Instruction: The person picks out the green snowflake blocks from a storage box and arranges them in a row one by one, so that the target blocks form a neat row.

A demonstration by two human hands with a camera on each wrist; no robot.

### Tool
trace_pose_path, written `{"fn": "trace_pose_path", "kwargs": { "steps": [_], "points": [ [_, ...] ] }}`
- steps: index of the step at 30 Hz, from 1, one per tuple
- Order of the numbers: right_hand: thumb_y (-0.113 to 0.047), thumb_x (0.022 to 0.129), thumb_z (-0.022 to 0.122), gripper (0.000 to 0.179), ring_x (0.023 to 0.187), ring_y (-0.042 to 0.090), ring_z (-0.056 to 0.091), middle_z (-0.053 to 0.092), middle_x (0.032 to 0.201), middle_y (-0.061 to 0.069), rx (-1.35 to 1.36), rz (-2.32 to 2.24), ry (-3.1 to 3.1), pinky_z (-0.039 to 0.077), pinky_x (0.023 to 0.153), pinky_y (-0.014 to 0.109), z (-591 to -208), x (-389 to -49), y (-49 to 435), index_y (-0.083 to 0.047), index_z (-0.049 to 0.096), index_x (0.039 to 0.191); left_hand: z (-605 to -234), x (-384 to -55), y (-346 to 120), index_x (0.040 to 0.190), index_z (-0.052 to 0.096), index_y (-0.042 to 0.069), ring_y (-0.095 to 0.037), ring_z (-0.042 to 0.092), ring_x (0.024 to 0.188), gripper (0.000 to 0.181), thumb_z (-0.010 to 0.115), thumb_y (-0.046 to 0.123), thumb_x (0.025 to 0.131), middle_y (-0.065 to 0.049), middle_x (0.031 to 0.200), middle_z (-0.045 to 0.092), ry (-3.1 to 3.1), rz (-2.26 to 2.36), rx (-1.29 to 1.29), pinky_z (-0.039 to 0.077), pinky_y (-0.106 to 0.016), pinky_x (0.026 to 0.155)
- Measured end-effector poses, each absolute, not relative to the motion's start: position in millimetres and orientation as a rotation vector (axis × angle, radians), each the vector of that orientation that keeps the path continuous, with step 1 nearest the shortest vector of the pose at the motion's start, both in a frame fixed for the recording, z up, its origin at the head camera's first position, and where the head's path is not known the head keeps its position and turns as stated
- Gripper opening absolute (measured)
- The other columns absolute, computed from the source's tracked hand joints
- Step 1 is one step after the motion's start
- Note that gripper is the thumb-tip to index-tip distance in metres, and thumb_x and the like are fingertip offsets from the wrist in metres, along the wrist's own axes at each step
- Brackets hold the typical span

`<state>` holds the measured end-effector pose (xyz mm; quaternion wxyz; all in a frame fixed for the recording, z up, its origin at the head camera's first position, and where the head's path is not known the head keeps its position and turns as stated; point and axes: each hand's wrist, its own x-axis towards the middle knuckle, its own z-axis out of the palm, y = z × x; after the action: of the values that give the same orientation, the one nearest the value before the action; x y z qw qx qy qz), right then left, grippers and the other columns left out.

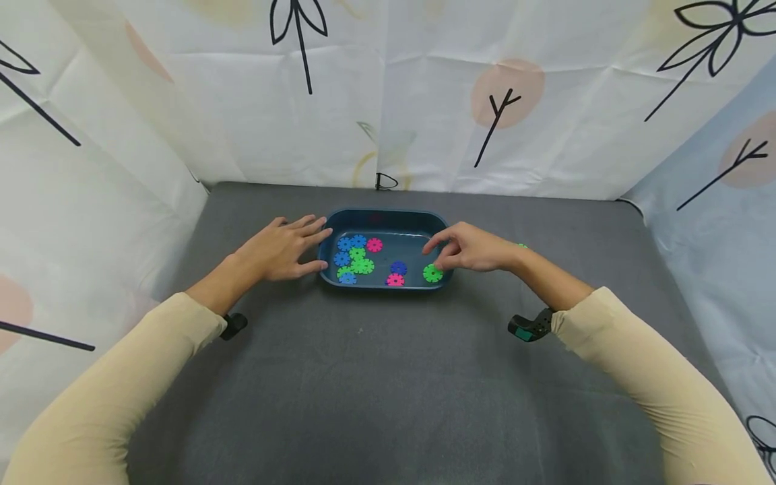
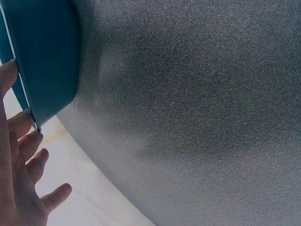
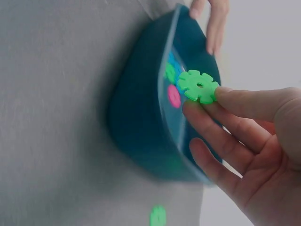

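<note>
A blue oval-cornered tub (image 1: 383,287) stands on the grey table and holds several notched plastic discs. Green discs (image 1: 362,266), blue discs (image 1: 342,259) and a pink disc (image 1: 374,245) cluster at its left side. Another pink disc (image 1: 395,279) and a dark blue disc (image 1: 398,267) lie near the front middle. My right hand (image 1: 475,248) is over the tub's right end. Between thumb and finger it pinches a green notched disc (image 3: 199,86) above the tub. My left hand (image 1: 281,249) touches the left rim, its fingers extended and spread.
One more green disc (image 3: 158,216) lies on the grey table (image 1: 388,377) to the right of the tub, partly hidden by my right wrist in the head view. A patterned white cloth (image 1: 424,101) hangs behind the table and along both sides.
</note>
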<state>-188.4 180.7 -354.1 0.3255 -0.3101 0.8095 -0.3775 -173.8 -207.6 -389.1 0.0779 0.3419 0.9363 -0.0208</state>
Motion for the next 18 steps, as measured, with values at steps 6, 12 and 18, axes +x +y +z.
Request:
{"fn": "trace_pose_path", "kwargs": {
  "steps": [6, 12, 18],
  "points": [
    [-0.008, 0.097, 0.064, 0.037, 0.101, 0.022, 0.071, 0.076, 0.099, 0.010, -0.687, -1.032, 2.206, 0.051, 0.090, 0.035, -346, -194, 219, 0.005, 0.059, 0.131, -388, -174, -207, 0.154, 0.038, 0.008, -0.037, 0.029, 0.146, 0.075, 0.054, 0.054, 0.098, -0.016, 0.160, 0.030, 2.802, -0.059, 1.027, 0.032, -0.064, 0.107],
    [-0.013, 0.097, 0.066, 0.037, 0.098, 0.018, 0.070, 0.076, 0.097, 0.011, -0.517, -1.039, 2.328, 0.050, 0.083, 0.033, -339, -194, 255, 0.000, 0.060, 0.132, -389, -174, -208, 0.154, 0.039, 0.009, -0.036, 0.030, 0.146, 0.074, 0.055, 0.054, 0.097, -0.016, 0.160, 0.031, 2.810, -0.067, 1.030, 0.033, -0.063, 0.107],
    [-0.019, 0.097, 0.067, 0.038, 0.093, 0.013, 0.069, 0.077, 0.094, 0.010, -0.412, -1.007, 2.502, 0.048, 0.078, 0.026, -345, -187, 289, -0.001, 0.063, 0.130, -390, -174, -208, 0.154, 0.039, 0.009, -0.036, 0.030, 0.146, 0.074, 0.054, 0.055, 0.098, -0.016, 0.160, 0.031, 2.811, -0.062, 1.032, 0.034, -0.063, 0.107]
  ]
}}
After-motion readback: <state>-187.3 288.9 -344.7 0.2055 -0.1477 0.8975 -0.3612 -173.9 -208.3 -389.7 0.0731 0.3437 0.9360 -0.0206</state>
